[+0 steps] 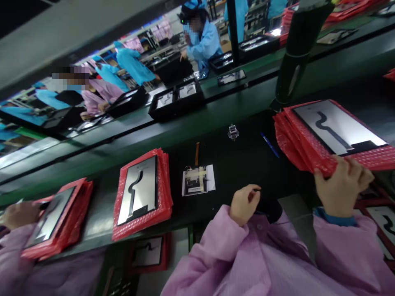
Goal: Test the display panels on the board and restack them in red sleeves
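Fingers of the right hand (342, 185) grip a red edge; the left hand's (245, 204) curl inward, their hold unclear. On the smooth dark table (247, 160), right side, sits that red bubble wrap (298, 142), puckered and layered; atop it, a glossy grey rectangular screen (342, 117); on that, a flat, bent black cable (338, 138).

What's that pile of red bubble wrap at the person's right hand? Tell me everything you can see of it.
It is an uneven stack of red, glossy, plastic-looking bubble-wrap sheets or pouches, their edges fanned out on the left. On top lies a flat, rectangular silver-white panel with a curving dark ribbon-like strip and a black band at its near end. The stack sits on the dark work surface; the right hand touches its near edge. The layers cannot be counted.
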A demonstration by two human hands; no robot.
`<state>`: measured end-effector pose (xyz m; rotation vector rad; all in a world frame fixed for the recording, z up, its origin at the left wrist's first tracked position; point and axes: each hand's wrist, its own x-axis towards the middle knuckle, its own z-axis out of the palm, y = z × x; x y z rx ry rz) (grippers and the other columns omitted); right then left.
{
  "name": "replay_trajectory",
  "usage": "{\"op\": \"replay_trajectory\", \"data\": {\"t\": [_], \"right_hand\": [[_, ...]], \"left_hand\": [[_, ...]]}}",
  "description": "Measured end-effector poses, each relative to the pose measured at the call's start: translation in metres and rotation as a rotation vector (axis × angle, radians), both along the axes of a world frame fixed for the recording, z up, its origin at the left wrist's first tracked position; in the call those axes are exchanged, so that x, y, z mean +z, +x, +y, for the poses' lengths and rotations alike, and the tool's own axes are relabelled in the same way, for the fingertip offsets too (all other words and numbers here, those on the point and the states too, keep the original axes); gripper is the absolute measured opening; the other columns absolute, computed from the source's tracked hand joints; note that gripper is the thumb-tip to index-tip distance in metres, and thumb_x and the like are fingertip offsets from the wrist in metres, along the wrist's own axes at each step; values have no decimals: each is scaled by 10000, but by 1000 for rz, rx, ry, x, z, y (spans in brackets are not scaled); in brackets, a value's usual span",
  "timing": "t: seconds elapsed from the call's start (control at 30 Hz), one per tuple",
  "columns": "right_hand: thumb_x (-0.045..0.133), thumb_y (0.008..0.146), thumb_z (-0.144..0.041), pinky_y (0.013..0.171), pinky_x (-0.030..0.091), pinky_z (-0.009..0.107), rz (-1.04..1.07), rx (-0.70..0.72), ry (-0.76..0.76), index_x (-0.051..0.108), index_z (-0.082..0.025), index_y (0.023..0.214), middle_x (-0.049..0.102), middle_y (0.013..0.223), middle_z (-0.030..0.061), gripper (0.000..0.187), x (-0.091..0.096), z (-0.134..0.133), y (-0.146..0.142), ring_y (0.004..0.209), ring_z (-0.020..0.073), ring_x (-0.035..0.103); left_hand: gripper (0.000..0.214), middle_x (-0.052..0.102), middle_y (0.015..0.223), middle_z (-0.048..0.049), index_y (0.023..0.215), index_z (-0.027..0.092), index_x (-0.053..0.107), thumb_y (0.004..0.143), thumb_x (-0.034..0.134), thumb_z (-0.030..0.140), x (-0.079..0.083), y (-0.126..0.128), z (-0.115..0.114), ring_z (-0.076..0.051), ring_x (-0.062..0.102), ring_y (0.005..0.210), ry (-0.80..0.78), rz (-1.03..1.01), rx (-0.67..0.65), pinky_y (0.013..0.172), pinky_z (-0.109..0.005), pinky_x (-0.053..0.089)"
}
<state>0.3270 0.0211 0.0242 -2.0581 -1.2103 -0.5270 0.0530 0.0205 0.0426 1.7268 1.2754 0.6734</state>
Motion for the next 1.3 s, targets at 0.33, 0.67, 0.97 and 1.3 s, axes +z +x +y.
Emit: {"op": "replay_trajectory", "data": {"t": [0.33, 0.67, 0.97, 1.3], "right_hand": [[498, 967, -478, 1015, 437, 504, 202, 119, 111, 689, -256, 877, 743, 1048, 152, 307, 25, -10, 11, 1024, 309, 656], [504, 983, -451, 1092, 412, 558, 215, 244, 80, 704, -269, 973, 714, 1188, 105, 270, 32, -38, -45, 1158, 303, 627], [568, 951, -568, 948, 549, 489, 773, 341, 43, 540, -257, 1292, 579, 1392, 148, 462, 31, -53, -67, 1168, 286, 642], [686, 835, -405, 872, 615, 394, 1144, 722, -253, 529, -232, 1277, 689, 1036, 62, 500, 0, -12, -88, 953, 209, 703]], "left_hand": [[321, 711, 1123, -119, 1245, 152, 596, 957, 611, 294, 25, 162, 64, -195, 723, 962, -579, -672, -158, 879, -336, 582], [219, 720, 808, -37, 895, 132, 656, 730, 791, 186, 40, 166, 77, -186, 736, 862, -706, -851, 9, 931, -338, 560], [560, 725, 784, 2, 900, 185, 620, 491, 946, 384, 24, -10, 11, -166, 702, 668, -772, -713, 491, 621, -306, 606], [474, 742, 1126, -117, 1161, 178, 672, 838, 740, 518, -8, -57, 1, -273, 707, 1070, -204, -124, 348, 1046, -490, 542]]}}
